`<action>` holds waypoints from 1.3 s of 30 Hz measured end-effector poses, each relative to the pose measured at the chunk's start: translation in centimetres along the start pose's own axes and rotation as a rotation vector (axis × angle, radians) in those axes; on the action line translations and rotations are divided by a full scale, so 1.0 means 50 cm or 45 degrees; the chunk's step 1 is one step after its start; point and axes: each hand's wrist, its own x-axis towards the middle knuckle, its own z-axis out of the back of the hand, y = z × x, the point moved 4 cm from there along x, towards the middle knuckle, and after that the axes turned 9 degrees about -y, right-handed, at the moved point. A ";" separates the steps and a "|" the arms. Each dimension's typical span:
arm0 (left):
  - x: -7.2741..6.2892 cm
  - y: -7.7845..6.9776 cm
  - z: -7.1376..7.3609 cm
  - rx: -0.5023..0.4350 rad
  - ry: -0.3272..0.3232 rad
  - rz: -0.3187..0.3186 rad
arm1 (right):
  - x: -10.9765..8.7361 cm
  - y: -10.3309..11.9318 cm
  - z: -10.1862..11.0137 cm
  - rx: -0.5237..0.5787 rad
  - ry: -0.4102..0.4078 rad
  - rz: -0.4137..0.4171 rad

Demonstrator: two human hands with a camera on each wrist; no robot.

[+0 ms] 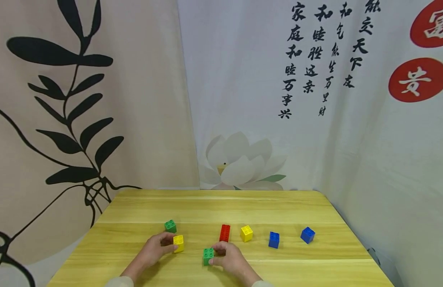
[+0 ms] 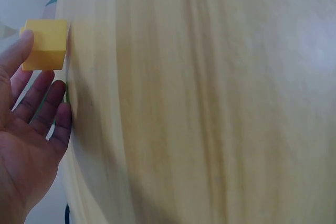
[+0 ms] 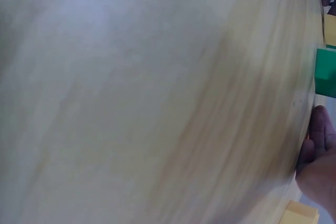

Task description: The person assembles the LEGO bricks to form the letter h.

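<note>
Pinching a yellow block (image 1: 178, 244) with the left hand (image 1: 155, 250), opened just enough to fit it, near the back green block (image 1: 170, 227) on the tabletop (image 1: 300, 265). Pinching the front green block (image 1: 207, 256) the same way with the right hand (image 1: 229, 260), near the red block (image 1: 225, 232).

Middle lane: bare wood is running toward 12 o'clock between the held yellow block (image 1: 179, 241) and the held green block (image 1: 208, 255).
Left hand (image 1: 153, 250): the far green block (image 1: 170, 226) is obstructing 1 o'clock.
Right hand (image 1: 230, 260): the red block (image 1: 225, 232) is obstructing 12 o'clock, the loose yellow block (image 1: 247, 233) 1 o'clock, a narrow gap separating them.
Toward 2 o'clock: a wider gap is dividing the near blue block (image 1: 274, 240) from the far blue block (image 1: 308, 235).
</note>
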 end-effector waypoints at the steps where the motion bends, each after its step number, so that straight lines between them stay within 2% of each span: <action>1: 0.000 -0.003 -0.001 -0.001 0.005 0.000 | 0.001 0.000 0.000 -0.001 -0.005 -0.001; 14: 0.015 -0.051 -0.020 0.004 0.031 -0.015 | 0.011 0.000 -0.005 0.056 -0.053 -0.041; 19: 0.020 -0.068 -0.030 -0.044 0.063 -0.055 | 0.015 -0.001 -0.007 0.054 -0.067 -0.067; 27: 0.023 -0.097 -0.050 -0.058 0.113 -0.143 | 0.018 0.000 -0.010 0.046 -0.077 -0.058; 39: 0.013 -0.130 -0.085 -0.160 0.203 -0.208 | 0.019 0.004 -0.011 0.040 -0.084 -0.028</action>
